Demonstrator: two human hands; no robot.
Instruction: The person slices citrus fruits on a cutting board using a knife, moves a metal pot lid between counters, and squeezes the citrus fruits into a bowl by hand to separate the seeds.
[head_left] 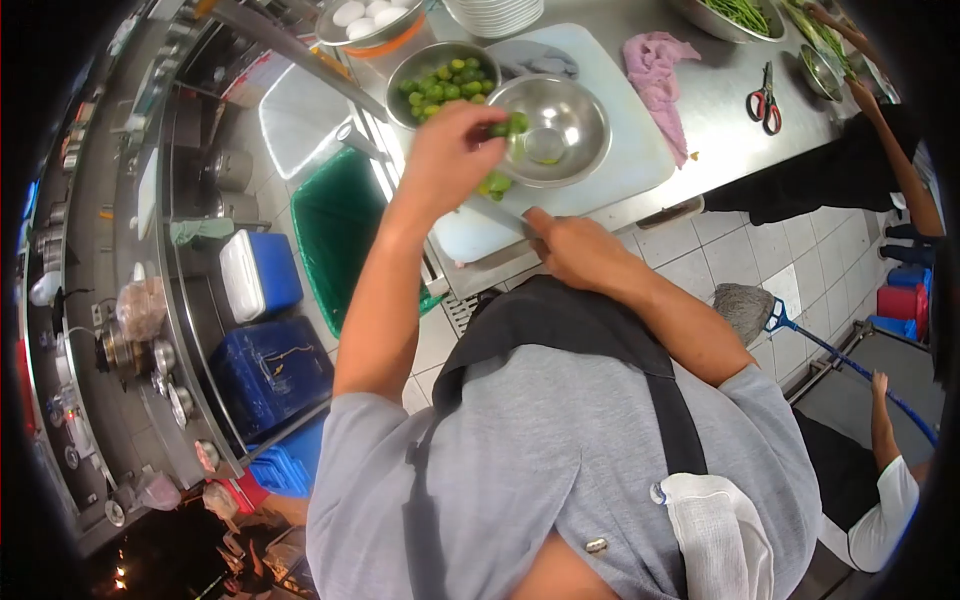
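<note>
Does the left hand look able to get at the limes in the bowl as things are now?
Probably yes: the left hand is close to the limes, and their bowl has no cover. It seems to hold a green piece, though, which may need putting down first.

The near bowl [585,115] is smooth, glossy metal; the board [632,150], pale plastic with low sheen. The tabletop [722,110] is smooth, reflective metal. Limes [447,85] show glossy skins. The pink cloth [655,78] and apron [560,310] are matt fabric; the towel [715,525], rough-textured cloth. The bin liner [335,225] appears glossy plastic.
</note>
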